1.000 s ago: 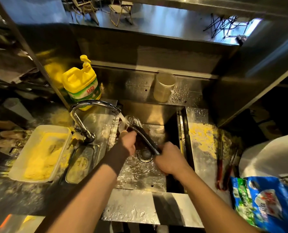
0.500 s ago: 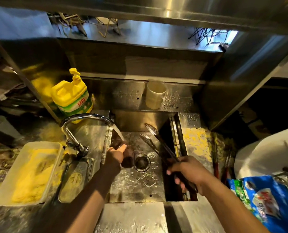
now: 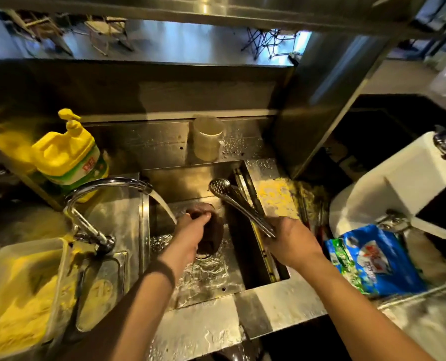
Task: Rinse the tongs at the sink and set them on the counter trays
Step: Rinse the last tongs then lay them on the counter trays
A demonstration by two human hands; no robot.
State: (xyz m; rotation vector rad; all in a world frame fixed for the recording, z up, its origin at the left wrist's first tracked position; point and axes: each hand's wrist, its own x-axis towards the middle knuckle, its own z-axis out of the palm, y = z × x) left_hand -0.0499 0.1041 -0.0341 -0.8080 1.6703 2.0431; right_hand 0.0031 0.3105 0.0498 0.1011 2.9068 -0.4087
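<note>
My right hand [image 3: 290,242] grips the handle end of metal tongs [image 3: 236,201], whose perforated spoon tips point up and away over the right side of the steel sink [image 3: 211,287]. The tongs' arms lie close together. My left hand [image 3: 193,231] holds a dark brown scrubbing pad [image 3: 211,238] over the drain, just beside the water stream running from the curved faucet [image 3: 104,186]. Water pools on the sink floor. Two red-handled tongs [image 3: 319,227] lie on the counter right of the sink, partly hidden by my right hand.
A yellow dish-soap pump bottle [image 3: 68,155] stands back left. A plastic tub [image 3: 21,290] of yellow crumbs sits front left. A pale cup [image 3: 207,142] stands behind the sink. A blue bag [image 3: 372,261] and a white appliance [image 3: 404,183] crowd the right counter.
My right hand pulled the tongs out of the stream and over to the sink's right side, and their arms have closed together. My left hand stayed by the drain with the pad.
</note>
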